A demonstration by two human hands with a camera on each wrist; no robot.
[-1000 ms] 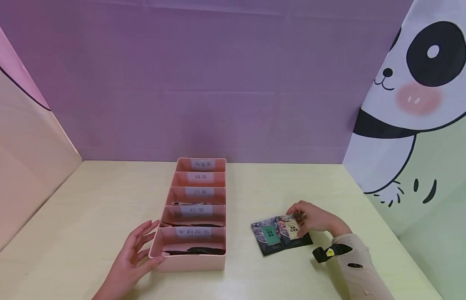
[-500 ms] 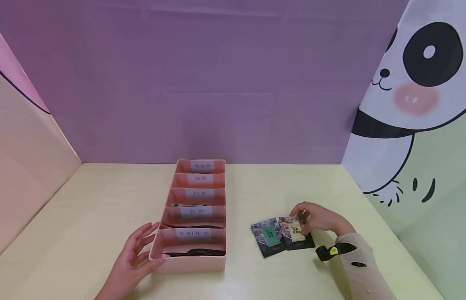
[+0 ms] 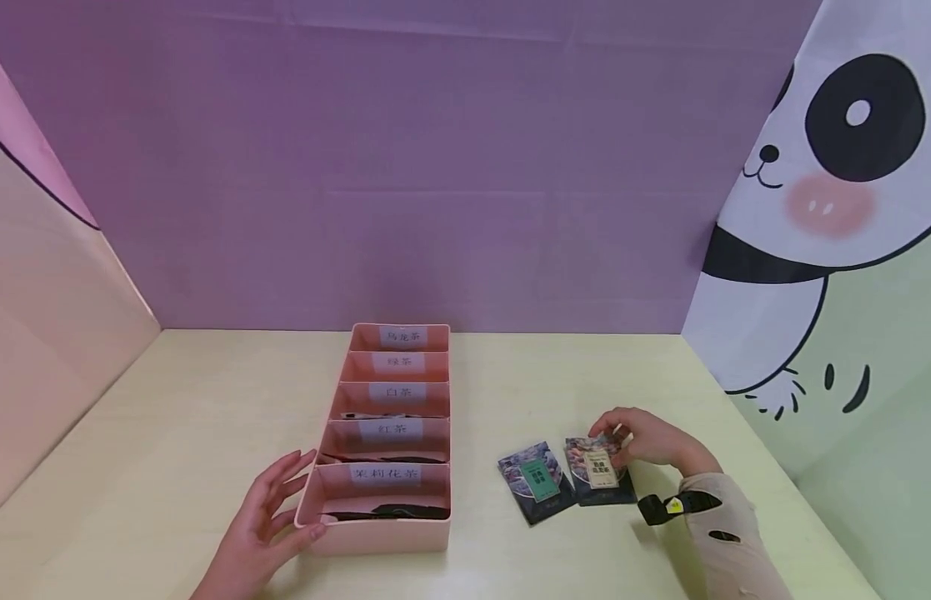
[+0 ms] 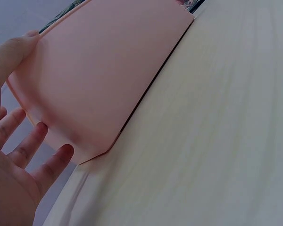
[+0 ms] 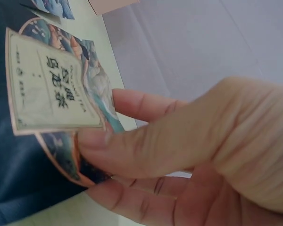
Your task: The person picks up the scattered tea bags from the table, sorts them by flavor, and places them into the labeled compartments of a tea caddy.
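Observation:
My right hand [image 3: 656,442] pinches the upper right edge of a dark tea sachet [image 3: 602,492] with a cream label, thumb on its printed front. In the right wrist view the label [image 5: 52,87] carries Chinese writing for oolong tea. Left of it, a second tea sachet [image 3: 538,482] with a green label lies tilted on the table. My left hand [image 3: 255,533] is at the near left corner of a long pink divided box [image 3: 390,537]. Its thumb [image 4: 19,52] touches the rim, while the other fingers spread loosely along the side wall.
Several compartments run front to back in the box, each with a white Chinese label. Dark sachets [image 3: 405,512] lie in the nearest compartment, and sachet edges show in the two behind it. A purple backdrop [image 3: 435,167] rises behind the pale table [image 3: 210,400].
My right hand has slid the cream-label sachet to the right, and a gap now separates it from the green-label one. My left hand stays at the box corner.

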